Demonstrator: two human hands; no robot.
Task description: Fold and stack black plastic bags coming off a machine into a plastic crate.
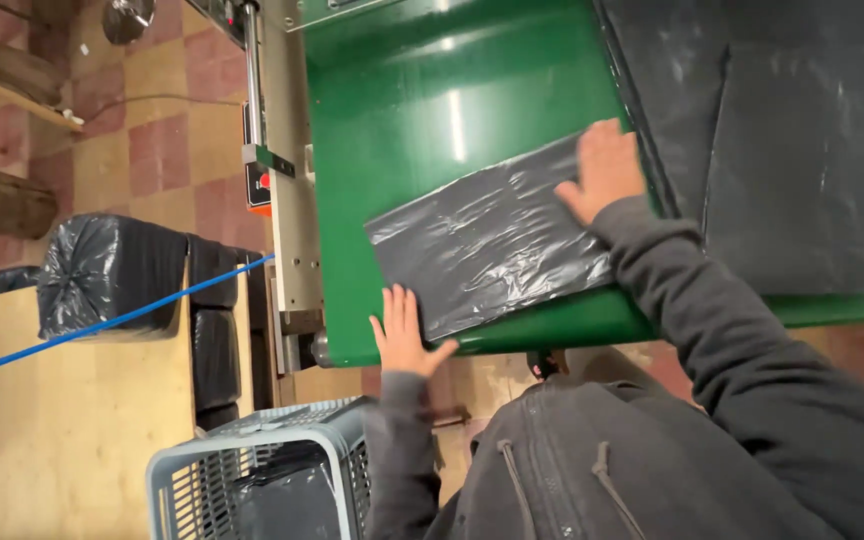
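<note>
**Head view: both hands flat on a plastic sheet**

At centre frame, the crinkled dark grey plastic sheet (492,240) lies on the glossy green table (422,110). Left hand (404,335), fingers spread open, presses its lower edge; right hand (604,170), also open, presses its upper right corner.

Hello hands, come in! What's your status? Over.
Left hand flat, open, at near edge of grey plastic bag. Right hand flat on its far corner. Bag lies on green belt. Nothing blocking.

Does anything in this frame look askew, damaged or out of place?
The flat dark grey plastic bag lies skewed to the edges of the green conveyor belt and looks wrinkled. The left hand and right hand press flat on it. Nothing looks torn or spilled.
</note>
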